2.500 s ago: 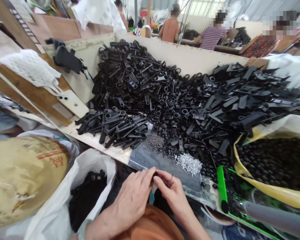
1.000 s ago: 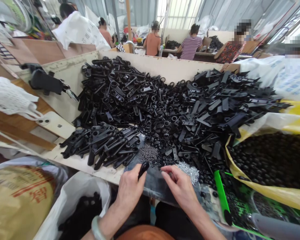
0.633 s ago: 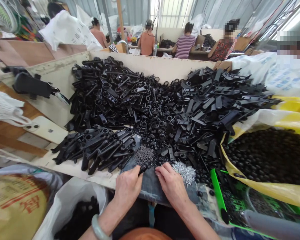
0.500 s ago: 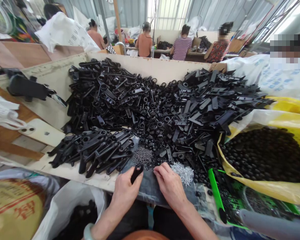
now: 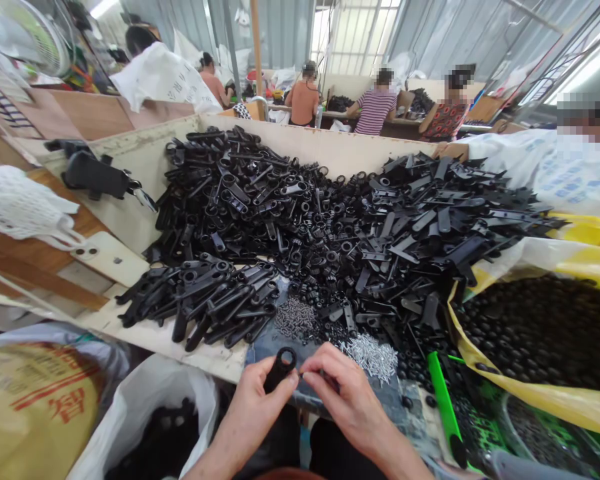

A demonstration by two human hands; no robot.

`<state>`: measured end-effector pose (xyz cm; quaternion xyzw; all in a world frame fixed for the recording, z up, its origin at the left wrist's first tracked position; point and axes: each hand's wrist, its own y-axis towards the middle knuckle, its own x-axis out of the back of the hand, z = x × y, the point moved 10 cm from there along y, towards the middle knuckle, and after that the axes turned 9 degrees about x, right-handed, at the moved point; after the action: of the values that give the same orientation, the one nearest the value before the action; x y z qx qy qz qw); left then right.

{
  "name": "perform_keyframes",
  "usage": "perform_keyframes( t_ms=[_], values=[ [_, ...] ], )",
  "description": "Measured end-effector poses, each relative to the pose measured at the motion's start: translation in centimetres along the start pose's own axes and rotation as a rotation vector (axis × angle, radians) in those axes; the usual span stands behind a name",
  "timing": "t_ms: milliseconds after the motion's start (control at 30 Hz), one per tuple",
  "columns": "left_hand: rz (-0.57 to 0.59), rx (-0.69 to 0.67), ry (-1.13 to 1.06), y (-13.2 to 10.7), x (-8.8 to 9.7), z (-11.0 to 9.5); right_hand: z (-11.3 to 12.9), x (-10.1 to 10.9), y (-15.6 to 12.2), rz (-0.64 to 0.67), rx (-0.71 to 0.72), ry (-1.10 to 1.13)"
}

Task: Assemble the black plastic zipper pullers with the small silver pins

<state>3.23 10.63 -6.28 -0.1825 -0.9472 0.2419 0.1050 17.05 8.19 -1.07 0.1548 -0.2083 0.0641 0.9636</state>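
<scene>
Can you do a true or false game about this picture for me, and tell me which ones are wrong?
1. The left hand holds a black part with a round hole. True.
2. Both hands wear gloves. False: the left hand and right hand are bare.
3. The yellow-edged bag holds dark round pieces. True.
4. The silver pins are inside the green tray. False: the silver pins lie heaped outside the green tray.
5. A white phone is on the picture's left side. True.
</scene>
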Motion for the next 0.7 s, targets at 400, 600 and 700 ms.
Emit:
perform_keyframes(
  t_ms=[400, 600, 700],
  values=[
    [0.095, 0.163, -0.246, -0.7, -2.1, 1.5, -2.2, -0.3, -1.7, -0.050, -0.121, 0.107],
    [0.136, 0.258, -0.429, -0.5, -3.5, 2.2, -2.5, 0.9, -2.7, -0.237, -0.139, 0.140],
    [0.175, 0.298, -0.497, -0.4, -4.3, 2.6, -1.3, 1.6, -2.8, -0.250, -0.037, 0.106]
  ],
)
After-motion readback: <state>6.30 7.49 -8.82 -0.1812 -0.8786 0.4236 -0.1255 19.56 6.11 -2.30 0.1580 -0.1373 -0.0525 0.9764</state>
